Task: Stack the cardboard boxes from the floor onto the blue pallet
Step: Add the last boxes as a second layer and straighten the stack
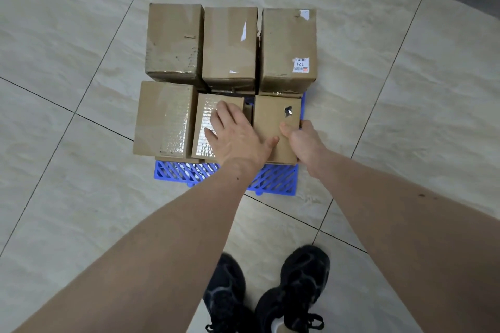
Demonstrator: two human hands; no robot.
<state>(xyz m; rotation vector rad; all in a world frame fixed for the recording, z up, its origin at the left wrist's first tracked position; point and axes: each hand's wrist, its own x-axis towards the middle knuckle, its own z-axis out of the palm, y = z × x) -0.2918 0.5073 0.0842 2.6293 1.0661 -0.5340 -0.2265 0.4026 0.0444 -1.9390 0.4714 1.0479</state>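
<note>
Six cardboard boxes show their tops on the blue pallet [189, 173], in two rows of three, on the tiled floor [67, 211]. Largest are the far row: the far-left box [174, 40], the far-middle box [230, 46] and the far-right box [288, 46], which carries a white label. The near row sits lower: the near-left box [165, 119], the near-middle box [207, 127] with shiny tape, and the near-right box [273, 124]. Edges of more boxes show beneath them.

Both bare forearms reach forward and down from the bottom corners. The left hand [238, 138] lies palm-down across the near-middle box, its fingers [224, 113] straight and slightly spread, the thumb touching the near-right box. The right hand [303, 140] grips the near-right box at its right edge, thumb on top, the other fingers curled over the side.

Two black shoes [270, 295] stand just before the pallet.
</note>
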